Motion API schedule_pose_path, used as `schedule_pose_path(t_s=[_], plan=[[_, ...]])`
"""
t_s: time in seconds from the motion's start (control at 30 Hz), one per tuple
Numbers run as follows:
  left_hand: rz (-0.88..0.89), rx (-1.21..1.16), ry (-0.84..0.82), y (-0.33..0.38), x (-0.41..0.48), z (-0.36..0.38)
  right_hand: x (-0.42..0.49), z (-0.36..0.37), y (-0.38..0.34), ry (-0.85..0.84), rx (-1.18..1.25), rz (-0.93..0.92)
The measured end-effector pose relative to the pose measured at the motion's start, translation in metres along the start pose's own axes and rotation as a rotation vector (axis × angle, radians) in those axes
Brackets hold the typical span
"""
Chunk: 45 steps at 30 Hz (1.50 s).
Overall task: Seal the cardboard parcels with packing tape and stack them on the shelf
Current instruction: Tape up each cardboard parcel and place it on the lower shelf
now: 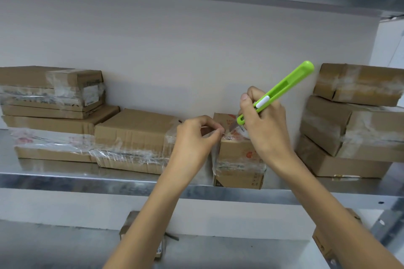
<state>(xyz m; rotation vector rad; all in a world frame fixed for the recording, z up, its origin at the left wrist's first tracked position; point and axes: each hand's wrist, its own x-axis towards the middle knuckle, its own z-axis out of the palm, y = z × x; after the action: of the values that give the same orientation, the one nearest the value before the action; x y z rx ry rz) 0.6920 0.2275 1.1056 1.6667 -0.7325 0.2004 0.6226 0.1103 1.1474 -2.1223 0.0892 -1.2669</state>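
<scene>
L grip (196,137) & R grip (264,131): bare, slim fingers, nails short & plain. L forearm (153,214) & R forearm (328,214) uncovered from each grip back to frame edge. One nail (243,96) shows at R grip's top-left.

One plain white back wall (175,50), matt and unmarked, spanning most of the view. One lime-green utility knife (282,91) with a white slider, tilted, blade end lowest and butt end up to the right. At far right, a brighter pale side wall (391,35) crossed by a thin dark line; lower right, a perforated grey metal upright (384,223).
</scene>
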Motion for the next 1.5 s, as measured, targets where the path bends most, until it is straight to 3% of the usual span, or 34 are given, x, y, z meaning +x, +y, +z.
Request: schedule_pose_path(t_s=[0.53,1.03,1.3,1.5], plan=[[0.000,-0.008,0.009,-0.001,0.000,0.001,-0.005,0.005,0.000,-0.046,-0.166,-0.210],[-0.016,-0.012,0.020,-0.003,-0.001,0.002,-0.011,0.005,0.003,-0.090,-0.181,-0.226],[-0.016,0.001,0.024,-0.003,0.001,0.004,-0.008,0.000,0.003,0.019,0.022,-0.058],[-0.015,-0.015,0.026,-0.004,0.001,0.004,-0.009,0.005,0.005,-0.029,-0.050,-0.122]])
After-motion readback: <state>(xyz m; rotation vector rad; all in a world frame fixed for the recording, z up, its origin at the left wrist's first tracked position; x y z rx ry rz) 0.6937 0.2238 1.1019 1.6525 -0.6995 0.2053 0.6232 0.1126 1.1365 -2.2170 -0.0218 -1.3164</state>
